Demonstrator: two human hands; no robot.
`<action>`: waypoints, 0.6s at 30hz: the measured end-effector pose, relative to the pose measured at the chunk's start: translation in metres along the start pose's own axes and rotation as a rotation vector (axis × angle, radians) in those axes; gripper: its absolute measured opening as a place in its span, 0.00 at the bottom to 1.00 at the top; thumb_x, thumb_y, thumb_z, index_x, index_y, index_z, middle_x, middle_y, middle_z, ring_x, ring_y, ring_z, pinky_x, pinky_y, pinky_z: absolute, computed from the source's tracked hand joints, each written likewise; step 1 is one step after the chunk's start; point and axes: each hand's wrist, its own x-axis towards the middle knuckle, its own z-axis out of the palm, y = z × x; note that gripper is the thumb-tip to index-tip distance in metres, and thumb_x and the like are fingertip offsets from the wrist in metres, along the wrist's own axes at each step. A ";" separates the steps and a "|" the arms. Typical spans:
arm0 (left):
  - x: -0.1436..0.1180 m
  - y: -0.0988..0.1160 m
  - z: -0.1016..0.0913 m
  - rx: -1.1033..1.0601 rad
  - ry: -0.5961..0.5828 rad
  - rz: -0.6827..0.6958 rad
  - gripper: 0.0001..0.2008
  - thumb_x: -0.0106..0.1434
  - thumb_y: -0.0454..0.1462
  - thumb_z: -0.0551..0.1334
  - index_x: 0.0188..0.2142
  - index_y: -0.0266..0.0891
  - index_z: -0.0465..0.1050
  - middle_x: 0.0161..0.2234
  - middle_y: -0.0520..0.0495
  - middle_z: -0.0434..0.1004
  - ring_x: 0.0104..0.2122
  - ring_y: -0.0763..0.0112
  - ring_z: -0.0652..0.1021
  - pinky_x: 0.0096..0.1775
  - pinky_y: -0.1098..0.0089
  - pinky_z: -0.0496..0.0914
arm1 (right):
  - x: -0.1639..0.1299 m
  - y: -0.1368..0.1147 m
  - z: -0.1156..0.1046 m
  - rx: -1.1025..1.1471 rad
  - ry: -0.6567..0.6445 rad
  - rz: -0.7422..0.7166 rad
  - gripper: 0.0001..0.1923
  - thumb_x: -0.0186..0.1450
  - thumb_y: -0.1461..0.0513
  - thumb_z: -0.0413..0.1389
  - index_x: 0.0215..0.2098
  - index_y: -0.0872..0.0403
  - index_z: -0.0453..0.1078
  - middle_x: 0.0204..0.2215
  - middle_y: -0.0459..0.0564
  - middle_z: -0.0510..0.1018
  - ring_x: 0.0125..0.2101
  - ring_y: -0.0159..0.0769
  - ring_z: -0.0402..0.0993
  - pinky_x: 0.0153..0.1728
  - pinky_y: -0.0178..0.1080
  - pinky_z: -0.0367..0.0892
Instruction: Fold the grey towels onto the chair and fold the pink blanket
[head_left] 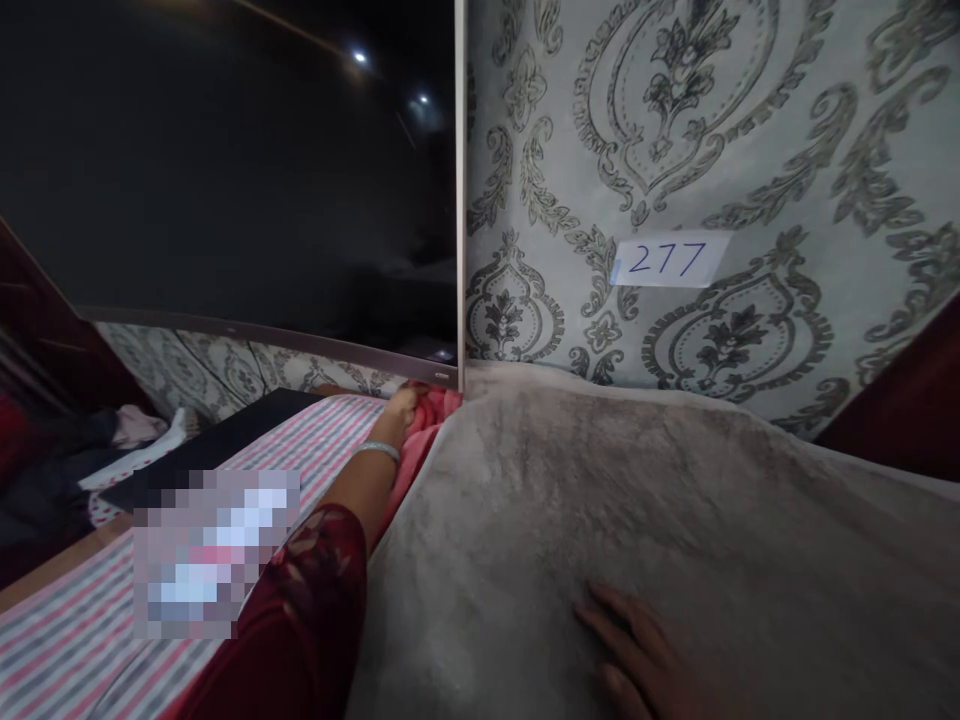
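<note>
The left hand [402, 406], just left of the frame's centre, looks curled into the bunched red cloth [433, 407], which lies under the lower right corner of the screen [255, 190]; the fingertips are hidden. The right hand [637, 645], lower right of centre, grasps nothing, fingers loosely spread on the grey blanket [540, 480].

With the left hand so near the screen's bottom edge, an upward jerk could knock it, and the cloth might snag in that cramped corner. Pressure from the right hand could pin or rumple the blanket if it is pulled. The dark red sleeve [319, 570] could drag the striped cloth [319, 435] at lower left and whatever lies on it.

A white card [670, 259] on the patterned wallpaper [517, 310], right of upper centre, reads "277". A mark on the screen's lower right corner is too small to read; no brand is legible.
</note>
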 end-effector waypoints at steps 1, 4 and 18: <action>0.000 0.001 0.001 0.000 0.017 0.033 0.18 0.69 0.45 0.62 0.53 0.37 0.71 0.50 0.42 0.75 0.45 0.64 0.78 0.46 0.58 0.77 | 0.000 0.000 0.000 0.002 -0.006 -0.003 0.22 0.73 0.51 0.51 0.63 0.36 0.68 0.62 0.47 0.71 0.59 0.48 0.71 0.55 0.52 0.74; -0.002 -0.003 0.000 0.038 0.076 0.097 0.18 0.69 0.45 0.62 0.53 0.38 0.71 0.51 0.41 0.75 0.46 0.63 0.78 0.47 0.57 0.76 | 0.000 0.001 0.001 0.004 -0.036 0.022 0.22 0.72 0.51 0.51 0.63 0.36 0.68 0.63 0.47 0.70 0.59 0.49 0.71 0.55 0.53 0.73; -0.006 -0.014 -0.040 0.265 0.132 -0.147 0.18 0.67 0.49 0.63 0.40 0.35 0.75 0.38 0.44 0.79 0.39 0.65 0.79 0.43 0.61 0.75 | 0.000 -0.002 0.003 -0.013 0.002 0.007 0.21 0.73 0.51 0.49 0.63 0.37 0.69 0.62 0.48 0.71 0.58 0.49 0.72 0.54 0.53 0.74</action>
